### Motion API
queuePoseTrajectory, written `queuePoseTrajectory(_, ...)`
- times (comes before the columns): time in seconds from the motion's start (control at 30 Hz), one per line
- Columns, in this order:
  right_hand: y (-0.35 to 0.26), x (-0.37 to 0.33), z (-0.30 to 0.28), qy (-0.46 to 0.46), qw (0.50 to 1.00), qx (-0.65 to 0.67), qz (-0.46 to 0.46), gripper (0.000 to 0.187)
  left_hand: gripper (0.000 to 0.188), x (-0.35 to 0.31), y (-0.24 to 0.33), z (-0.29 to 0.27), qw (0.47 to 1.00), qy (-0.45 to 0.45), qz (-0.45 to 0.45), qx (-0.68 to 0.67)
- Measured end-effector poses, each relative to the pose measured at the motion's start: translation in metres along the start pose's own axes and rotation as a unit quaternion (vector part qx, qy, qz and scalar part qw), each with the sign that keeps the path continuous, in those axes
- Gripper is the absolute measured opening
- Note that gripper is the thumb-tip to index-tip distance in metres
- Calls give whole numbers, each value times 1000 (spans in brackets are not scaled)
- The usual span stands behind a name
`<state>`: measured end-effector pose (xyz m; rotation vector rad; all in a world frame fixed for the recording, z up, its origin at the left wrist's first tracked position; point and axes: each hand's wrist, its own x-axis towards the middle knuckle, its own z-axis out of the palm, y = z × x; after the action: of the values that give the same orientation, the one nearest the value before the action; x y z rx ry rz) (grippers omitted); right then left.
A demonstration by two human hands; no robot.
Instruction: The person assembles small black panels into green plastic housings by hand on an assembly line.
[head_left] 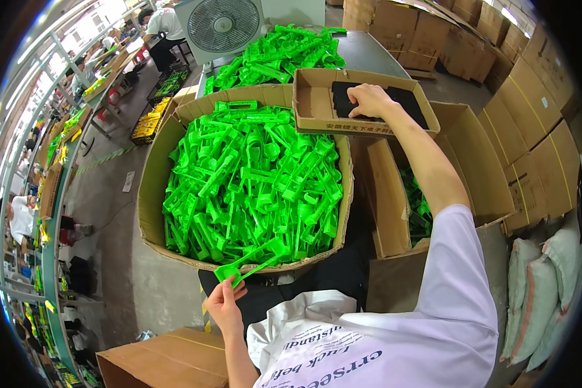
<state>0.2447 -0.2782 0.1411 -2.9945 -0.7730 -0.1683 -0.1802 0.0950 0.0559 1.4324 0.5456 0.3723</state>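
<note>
My left hand pinches a bright green plastic part, a frame-like end with two long arms, near the front rim of a big cardboard box. That box is heaped with similar green plastic parts. My right hand reaches into a shallow cardboard tray at the back right. Its fingers are curled down at flat black pieces lying there; whether something is between the fingertips is hidden.
More green parts are piled on a grey table by a box fan. An open carton at right holds green parts. Stacked cartons and white sacks stand right; another carton lies lower left. People work at far-left benches.
</note>
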Motion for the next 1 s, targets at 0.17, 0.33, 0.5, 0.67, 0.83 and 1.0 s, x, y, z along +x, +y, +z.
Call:
queuePoseTrajectory(0.17, 3, 14, 17, -19, 999, -26, -31, 39, 17, -6, -10, -6, 977, 84, -138, -142)
queuePoseTrajectory(0.33, -5, 11, 13, 47, 996, 72, 10, 31, 5, -6, -20, -9, 980, 130, -112, -102)
queuePoseTrajectory(0.5, -17, 11, 5, 153, 946, 285, 26, 19, 20, -5, -27, -15, 979, 123, -122, -110)
queuePoseTrajectory(0.67, -128, -42, -30, 116, 755, 645, 27, 40, 21, -9, -11, 1, 987, -5, -144, -76)
queuePoseTrajectory(0.83, -223, -95, -23, 110, 717, 688, 42, 39, 9, -15, -25, 8, 975, -33, -182, -121)
queuePoseTrajectory(1.0, -317, -139, 20, 90, 681, 723, 72, 38, 14, -14, -37, 8, 966, -37, -186, -175)
